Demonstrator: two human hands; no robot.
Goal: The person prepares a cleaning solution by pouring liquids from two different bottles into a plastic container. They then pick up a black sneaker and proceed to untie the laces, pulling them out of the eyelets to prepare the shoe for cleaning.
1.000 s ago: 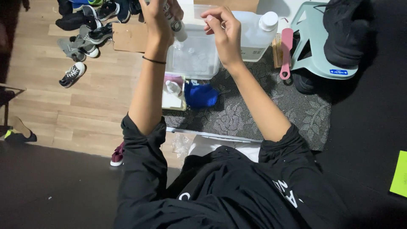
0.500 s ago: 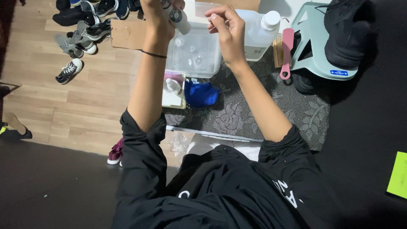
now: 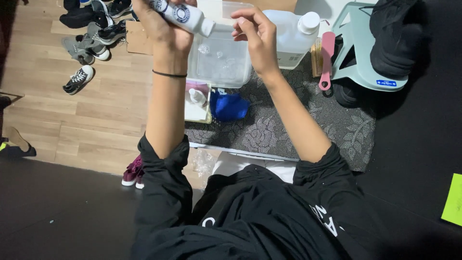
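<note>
Left hand [image 3: 161, 29] gripping a white bottle [image 3: 185, 17], right hand [image 3: 257, 36] loosely curled, empty — above patterned mat [image 3: 288, 125], wood floor [image 3: 86, 115].

A small white bottle [image 3: 182, 14] with a round dark label, tilted, nozzle pointing down-right above the clear tub's [image 3: 219, 53] far-left corner; seemingly uncapped.

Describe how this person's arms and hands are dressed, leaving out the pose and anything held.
Both hands, the left hand and the right hand, are bare, with no gloves or rings visible. The forearms are uncovered: the black sleeves of a dark top are pushed up to about the elbows. A thin black band circles the left wrist. The top carries white lettering on the chest.
</note>
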